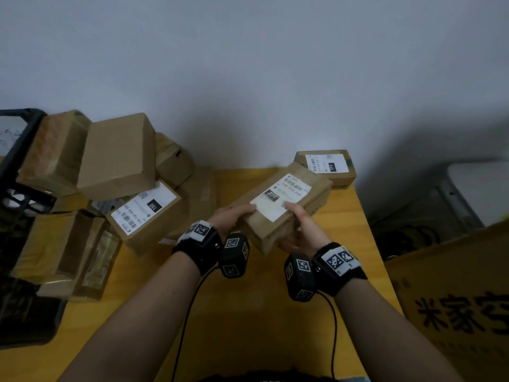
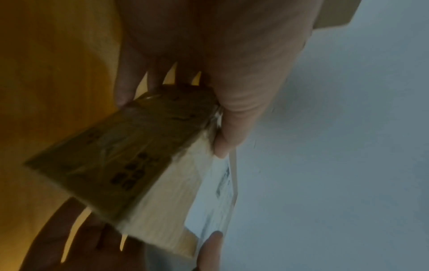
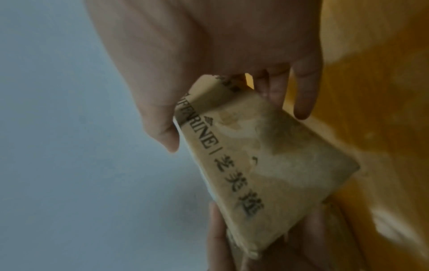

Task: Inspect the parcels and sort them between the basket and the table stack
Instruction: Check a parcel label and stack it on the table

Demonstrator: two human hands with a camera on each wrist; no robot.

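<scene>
Thumbs lie on top of the parcel [image 1: 283, 208] and my other fingers curl beneath it, so both hands grasp it. My left hand [image 1: 234, 216] takes the near-left corner, thumb tip at the edge of the white label [image 1: 281, 197]; my right hand [image 1: 303, 230] takes the near-right side, thumb on the label's near corner. In the left wrist view my fingers [image 2: 130, 88] spread under the box, and in the right wrist view my thumb [image 3: 162, 128] presses its top edge.

I hold the parcel clear above the yellow table [image 1: 248, 312], tilted, its long axis running toward 1 o'clock. Bare tabletop lies open toward 6 o'clock, between my forearms. Toward 1 o'clock a small labelled box [image 1: 326, 168] sits at the table's far corner, just beyond the parcel's far end. Toward 9 and 10 o'clock cardboard boxes crowd together, one of them a box marked 150 [image 1: 146, 208], with a black basket [image 1: 19, 144] at the far left. The table's right edge runs close at 3 o'clock.

The parcel is a brown cardboard box, taped, with dark printed lettering along one side and barcodes on the label.
</scene>
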